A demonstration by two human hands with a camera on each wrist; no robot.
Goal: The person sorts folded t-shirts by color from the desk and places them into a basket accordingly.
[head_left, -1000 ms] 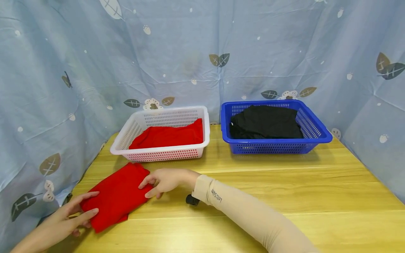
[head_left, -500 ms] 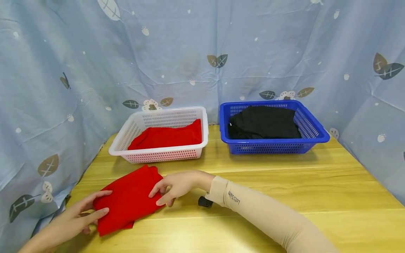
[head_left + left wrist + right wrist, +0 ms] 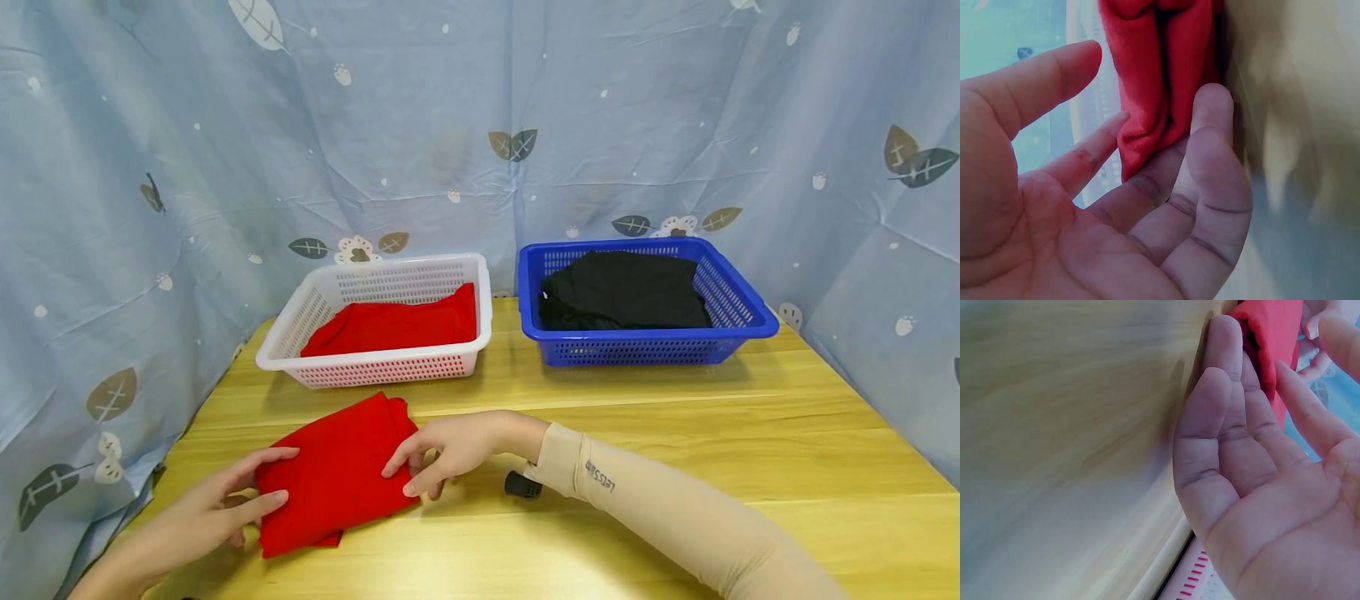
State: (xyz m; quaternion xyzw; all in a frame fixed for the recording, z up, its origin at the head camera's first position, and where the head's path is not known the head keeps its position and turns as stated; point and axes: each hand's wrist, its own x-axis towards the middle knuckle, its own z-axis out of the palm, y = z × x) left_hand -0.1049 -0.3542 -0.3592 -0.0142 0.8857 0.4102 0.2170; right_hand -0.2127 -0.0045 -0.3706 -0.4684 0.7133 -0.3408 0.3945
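Observation:
A folded red garment (image 3: 337,471) lies at an angle over the front left of the wooden table in the head view. My left hand (image 3: 213,512) holds its left edge, with the thumb and index finger over the top and other fingers lower down. At the opposite edge, my right hand (image 3: 468,446) holds the garment the same way. The left wrist view shows the layered folds of the red cloth (image 3: 1141,81) between the fingers, the thumb standing off it. In the right wrist view, curled fingers meet the cloth's edge (image 3: 1263,350).
Behind the garment stands a white basket (image 3: 375,358) with red cloth (image 3: 397,325) inside. Right of it is a blue basket (image 3: 652,335) containing black cloth (image 3: 626,292). A patterned blue curtain (image 3: 420,125) closes off the back and sides of the wooden table (image 3: 675,450).
Both hands have moved right together, and the folded red garment has shifted right with them. Neither basket has been moved; the head view has turned only slightly.

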